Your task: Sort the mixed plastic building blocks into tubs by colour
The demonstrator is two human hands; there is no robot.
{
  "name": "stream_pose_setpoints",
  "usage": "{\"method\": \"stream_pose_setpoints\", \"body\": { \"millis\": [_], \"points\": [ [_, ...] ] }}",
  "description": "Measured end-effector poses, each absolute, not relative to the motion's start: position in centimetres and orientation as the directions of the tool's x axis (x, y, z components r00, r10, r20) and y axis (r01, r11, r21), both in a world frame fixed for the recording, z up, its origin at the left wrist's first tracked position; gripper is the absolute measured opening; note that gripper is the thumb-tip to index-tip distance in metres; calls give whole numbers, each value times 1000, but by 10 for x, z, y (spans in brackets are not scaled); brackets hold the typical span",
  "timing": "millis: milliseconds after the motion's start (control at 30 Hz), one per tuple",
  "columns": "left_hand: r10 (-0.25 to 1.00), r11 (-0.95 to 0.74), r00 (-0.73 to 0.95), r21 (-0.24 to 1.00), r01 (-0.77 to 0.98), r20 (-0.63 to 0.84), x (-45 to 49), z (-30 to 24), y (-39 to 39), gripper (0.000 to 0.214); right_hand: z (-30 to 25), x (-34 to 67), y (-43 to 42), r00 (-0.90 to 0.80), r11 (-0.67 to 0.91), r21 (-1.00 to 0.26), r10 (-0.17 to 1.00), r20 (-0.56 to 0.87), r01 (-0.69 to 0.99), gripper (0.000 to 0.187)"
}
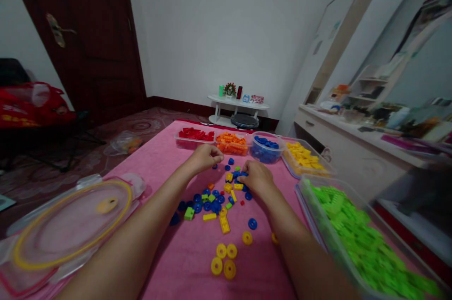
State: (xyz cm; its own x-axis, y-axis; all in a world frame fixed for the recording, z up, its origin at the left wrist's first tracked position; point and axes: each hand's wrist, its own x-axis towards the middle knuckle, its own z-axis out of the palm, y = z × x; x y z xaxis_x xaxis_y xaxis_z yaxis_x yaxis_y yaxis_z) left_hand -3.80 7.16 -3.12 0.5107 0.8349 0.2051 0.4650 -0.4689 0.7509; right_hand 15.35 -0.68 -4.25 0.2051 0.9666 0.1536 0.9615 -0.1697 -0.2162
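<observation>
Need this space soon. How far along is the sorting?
Done: the red tub, orange tub, blue tub, yellow tub and green tub hold matching pieces. In hand: left hand and right hand work the far edge of the mixed pile. Remaining: blue, yellow, green pieces and yellow wheels loose on pink cloth.

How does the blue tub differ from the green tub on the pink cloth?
The blue tub is round; the green tub is rectangular. The blue tub holds blue pieces, the green tub green ones. The blue tub stands at the far end of the pink cloth; the green tub lies along the near right side. Both are clear plastic, lidless and well filled.
</observation>
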Motion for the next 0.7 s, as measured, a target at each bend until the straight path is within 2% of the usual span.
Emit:
{"method": "stream_pose_setpoints", "body": {
  "millis": [67, 167, 333, 467, 567, 700],
  "points": [
    [807, -509, 560, 704, 495, 189, -38, -35, 71, 20, -43, 154, -9, 203, -180, -173, 972, 121, 968, 29],
    [756, -553, 638, 659, 509, 142, -36, -36, 67, 19, -39, 149, -11, 153, -144, -112, 984, 85, 983, 26],
    [707, -506, 708, 692, 515, -10, -39, -31, 62, 19, -36, 139, -13, 114, -113, -25, 990, 81, 993, 26],
    [579, -467, 788, 708, 530, -209, -49, -22, 59, 13, -30, 143, -18, 177, -169, -69, 976, 130, 983, 28],
    [492, -447, 792, 676, 586, -362, -52, -17, 55, 22, -20, 148, -22, 194, -172, -118, 958, 211, 978, 29],
    [503, -453, 775, 646, 614, -384, -46, -20, 52, 25, -12, 149, -24, 168, -151, -134, 977, 129, 980, 22]
  ]
}}
